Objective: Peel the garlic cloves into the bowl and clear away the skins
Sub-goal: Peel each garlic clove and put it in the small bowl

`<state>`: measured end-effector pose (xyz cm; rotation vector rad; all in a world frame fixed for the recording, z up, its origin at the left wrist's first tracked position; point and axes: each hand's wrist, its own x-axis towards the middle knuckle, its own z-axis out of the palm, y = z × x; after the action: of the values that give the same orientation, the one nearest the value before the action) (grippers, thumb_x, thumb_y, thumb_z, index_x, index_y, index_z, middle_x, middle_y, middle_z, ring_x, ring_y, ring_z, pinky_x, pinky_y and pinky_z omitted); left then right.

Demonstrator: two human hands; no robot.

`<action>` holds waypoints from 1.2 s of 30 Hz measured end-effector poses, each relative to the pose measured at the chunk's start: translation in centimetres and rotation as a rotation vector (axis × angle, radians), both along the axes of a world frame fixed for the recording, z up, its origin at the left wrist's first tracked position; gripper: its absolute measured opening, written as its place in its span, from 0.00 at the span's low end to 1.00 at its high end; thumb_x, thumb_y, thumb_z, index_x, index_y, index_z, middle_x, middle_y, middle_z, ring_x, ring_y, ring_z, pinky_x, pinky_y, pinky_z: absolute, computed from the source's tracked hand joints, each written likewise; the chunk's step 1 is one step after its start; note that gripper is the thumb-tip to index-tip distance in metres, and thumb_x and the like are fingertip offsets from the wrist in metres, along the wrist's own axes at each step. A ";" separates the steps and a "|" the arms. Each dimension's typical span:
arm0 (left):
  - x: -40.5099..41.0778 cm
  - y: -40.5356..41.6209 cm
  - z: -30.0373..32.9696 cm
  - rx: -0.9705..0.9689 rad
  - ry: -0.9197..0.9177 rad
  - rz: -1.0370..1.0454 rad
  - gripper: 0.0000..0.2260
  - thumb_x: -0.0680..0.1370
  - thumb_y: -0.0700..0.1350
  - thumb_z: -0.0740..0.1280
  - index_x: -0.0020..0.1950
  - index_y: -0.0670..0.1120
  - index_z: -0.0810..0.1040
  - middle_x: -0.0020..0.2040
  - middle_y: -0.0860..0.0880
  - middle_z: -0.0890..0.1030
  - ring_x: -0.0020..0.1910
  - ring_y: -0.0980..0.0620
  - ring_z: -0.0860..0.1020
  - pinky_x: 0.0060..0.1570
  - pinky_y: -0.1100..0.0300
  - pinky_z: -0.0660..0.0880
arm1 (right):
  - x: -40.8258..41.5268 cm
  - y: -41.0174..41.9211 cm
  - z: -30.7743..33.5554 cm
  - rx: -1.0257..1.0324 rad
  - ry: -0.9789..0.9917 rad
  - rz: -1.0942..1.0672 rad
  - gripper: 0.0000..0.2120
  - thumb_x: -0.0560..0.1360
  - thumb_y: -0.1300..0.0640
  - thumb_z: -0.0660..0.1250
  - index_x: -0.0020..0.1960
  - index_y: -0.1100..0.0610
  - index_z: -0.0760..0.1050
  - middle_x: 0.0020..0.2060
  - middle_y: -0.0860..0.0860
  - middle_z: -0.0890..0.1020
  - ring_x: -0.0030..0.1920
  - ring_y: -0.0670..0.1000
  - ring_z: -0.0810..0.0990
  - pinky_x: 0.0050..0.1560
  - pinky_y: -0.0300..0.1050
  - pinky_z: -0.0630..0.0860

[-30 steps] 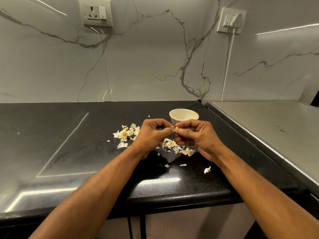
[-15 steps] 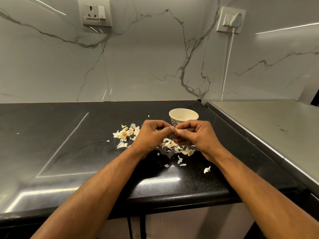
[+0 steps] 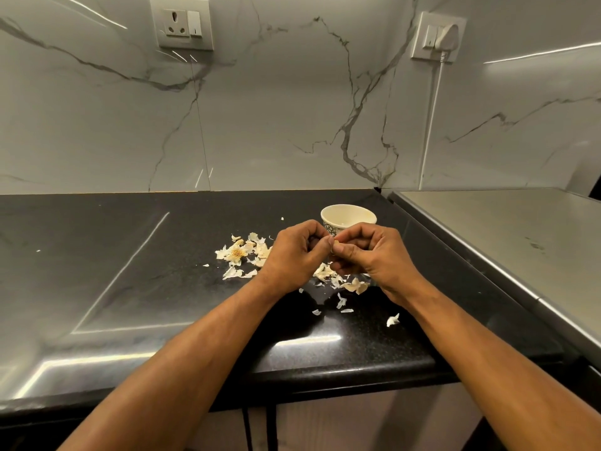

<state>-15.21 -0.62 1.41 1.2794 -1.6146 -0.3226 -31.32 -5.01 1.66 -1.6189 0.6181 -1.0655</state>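
My left hand (image 3: 297, 253) and my right hand (image 3: 370, 255) meet just above the black counter (image 3: 130, 288), both pinching one small garlic clove (image 3: 335, 245) between their fingertips. Only a sliver of the clove shows. A small cream bowl (image 3: 348, 216) with a patterned outside stands right behind the hands; its inside is mostly hidden. Loose garlic skins (image 3: 242, 253) lie in a pile left of the hands, and more skins (image 3: 344, 283) are scattered under and in front of them.
A grey steel surface (image 3: 507, 236) adjoins the counter on the right. The marble wall behind carries a socket (image 3: 182, 22) and a plugged-in white cable (image 3: 432, 118). A stray skin flake (image 3: 392, 319) lies near the counter's front edge.
A skin flake has dropped onto the counter below the hands. Both hands stay together on the clove, with only small finger movements.
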 end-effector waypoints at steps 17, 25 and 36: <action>-0.1 0.3 0.4 0.043 0.144 -0.089 0.05 0.81 0.41 0.63 0.46 0.43 0.75 0.30 0.53 0.73 0.25 0.59 0.68 0.27 0.63 0.69 | -0.3 0.0 0.4 0.093 -0.109 0.020 0.02 0.74 0.67 0.68 0.46 0.62 0.76 0.36 0.57 0.85 0.36 0.54 0.85 0.37 0.45 0.83; 0.0 0.3 0.3 0.038 0.136 -0.056 0.06 0.81 0.41 0.62 0.44 0.46 0.74 0.29 0.51 0.71 0.27 0.54 0.68 0.30 0.54 0.68 | -0.4 -0.5 0.3 0.124 -0.147 -0.037 0.02 0.75 0.67 0.68 0.46 0.61 0.79 0.40 0.60 0.85 0.42 0.58 0.85 0.40 0.48 0.83; 0.1 -0.3 -0.5 0.004 -0.058 0.001 0.07 0.76 0.50 0.71 0.48 0.47 0.80 0.39 0.52 0.82 0.38 0.53 0.80 0.40 0.52 0.80 | -0.2 -0.3 0.2 0.048 -0.107 -0.099 0.03 0.74 0.68 0.70 0.44 0.62 0.80 0.36 0.58 0.85 0.38 0.54 0.84 0.41 0.50 0.83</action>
<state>-15.09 -0.93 0.88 1.3031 -1.6630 -0.2906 -31.49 -5.30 1.86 -1.4919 0.6527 -1.1930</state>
